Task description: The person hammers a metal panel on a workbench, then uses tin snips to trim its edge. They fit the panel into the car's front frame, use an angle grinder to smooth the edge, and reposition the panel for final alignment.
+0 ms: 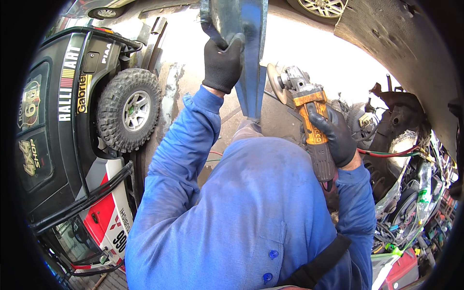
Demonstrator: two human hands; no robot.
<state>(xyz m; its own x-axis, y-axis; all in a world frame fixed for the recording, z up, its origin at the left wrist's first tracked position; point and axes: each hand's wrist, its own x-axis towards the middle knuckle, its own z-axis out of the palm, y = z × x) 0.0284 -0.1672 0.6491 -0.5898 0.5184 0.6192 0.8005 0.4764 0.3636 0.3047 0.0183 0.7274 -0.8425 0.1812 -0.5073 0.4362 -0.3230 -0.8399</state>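
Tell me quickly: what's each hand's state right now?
Left hand: closed, gripping the left edge of the blue metal beam.
Right hand: closed, holding the yellow angle grinder.

- Metal beam: straight ahead, upper middle.
- Left hand: on beam's left edge.
- Right hand: on angle grinder, right of beam.
- Disc: grinder's far end, just right of beam.
- Off-road vehicle: far left.
- Car wheel: beyond grinder, top right.
- Hoses: right of right hand.
- Bottle: right, among clutter.
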